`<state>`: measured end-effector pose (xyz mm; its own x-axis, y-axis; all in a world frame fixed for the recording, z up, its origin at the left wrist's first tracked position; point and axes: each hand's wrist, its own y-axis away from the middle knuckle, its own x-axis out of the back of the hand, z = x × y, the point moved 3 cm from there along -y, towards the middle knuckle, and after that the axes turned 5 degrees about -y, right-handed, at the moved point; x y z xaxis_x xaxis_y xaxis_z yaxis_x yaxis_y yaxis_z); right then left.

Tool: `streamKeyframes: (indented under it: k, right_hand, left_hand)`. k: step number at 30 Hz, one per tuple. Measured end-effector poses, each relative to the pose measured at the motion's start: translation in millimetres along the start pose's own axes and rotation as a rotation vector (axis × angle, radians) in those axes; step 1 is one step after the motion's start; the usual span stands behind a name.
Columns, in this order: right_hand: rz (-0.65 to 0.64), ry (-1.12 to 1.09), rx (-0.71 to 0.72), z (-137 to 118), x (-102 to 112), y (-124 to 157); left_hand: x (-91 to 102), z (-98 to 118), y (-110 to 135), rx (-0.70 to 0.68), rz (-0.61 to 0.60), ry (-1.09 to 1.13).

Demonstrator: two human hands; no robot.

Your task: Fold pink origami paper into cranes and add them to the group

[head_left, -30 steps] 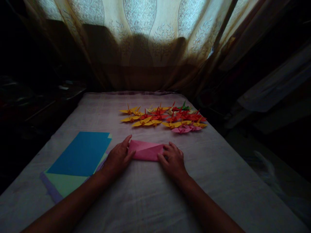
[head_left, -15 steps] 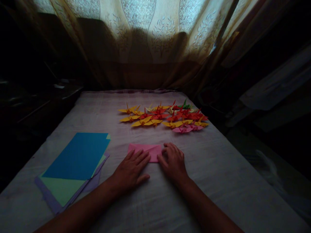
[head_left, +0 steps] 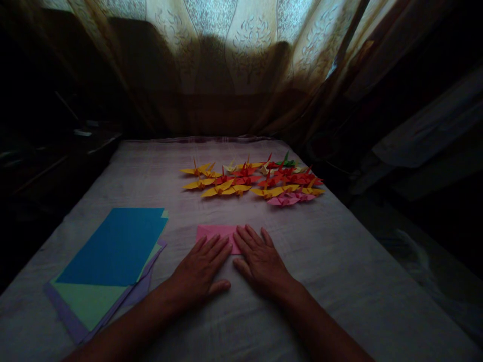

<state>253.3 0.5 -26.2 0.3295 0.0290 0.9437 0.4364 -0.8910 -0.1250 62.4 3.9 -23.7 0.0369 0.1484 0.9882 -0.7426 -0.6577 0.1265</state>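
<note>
A folded pink paper point(head_left: 216, 231) lies flat on the cloth-covered surface in front of me, with a crease across its upper part. My left hand point(head_left: 204, 261) rests flat over its left and middle portion, fingers stretched out and thumb apart. Over the paper's right end lies my right hand point(head_left: 260, 259), also flat, with its fingers spread and pointing up and left. The two sets of fingertips nearly meet at the middle of the paper. Parts of the paper's lower edge and right end are hidden beneath the hands.
Beyond my hands stand several folded paper cranes point(head_left: 245, 181) in yellow, red, pink, green and cream. A stack of blue, light green and purple paper sheets point(head_left: 116, 246) lies to the left. Patterned curtains point(head_left: 249, 45) hang behind the cloth-covered surface point(head_left: 151, 166).
My right hand has gone from curled fingers at the paper's right edge to lying flat on top of it. My left hand stays pressed on the paper.
</note>
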Motion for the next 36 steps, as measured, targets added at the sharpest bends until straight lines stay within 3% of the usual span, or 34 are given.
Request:
streamKeyframes:
  k: [6, 10, 17, 22, 28, 31, 36]
  right_hand:
    - [-0.078, -0.018, 0.117, -8.7, 4.3, 12.2]
    - [-0.139, -0.032, 0.106, -9.8, 6.1, 20.4]
    - [-0.066, -0.011, 0.043, 3.2, 10.6, 31.9]
    - [0.039, 0.037, 0.024, 6.9, 20.4, 24.8]
    - [0.146, 0.161, 0.253, 4.9, 27.8, 1.6]
    - [0.184, 0.204, 0.397, 6.2, 26.1, -2.2]
    - [0.243, 0.190, 0.434, 2.4, 26.8, -5.8]
  left_hand:
    - [4.1, 1.9, -1.0, 0.005, -0.007, 0.013]
    - [5.4, 2.7, -1.6, 0.011, -0.048, 0.040]
    - [8.5, -7.7, 17.7, 0.013, -0.021, 0.030]
    - [19.2, -8.8, 15.7, 0.033, 0.108, -0.088]
    - [29.7, -6.0, -2.7, 0.048, 0.331, -0.168]
    - [30.0, -7.4, -2.9, 0.022, 0.354, -0.217]
    - [28.9, -4.9, 0.0, -0.005, 0.384, -0.235]
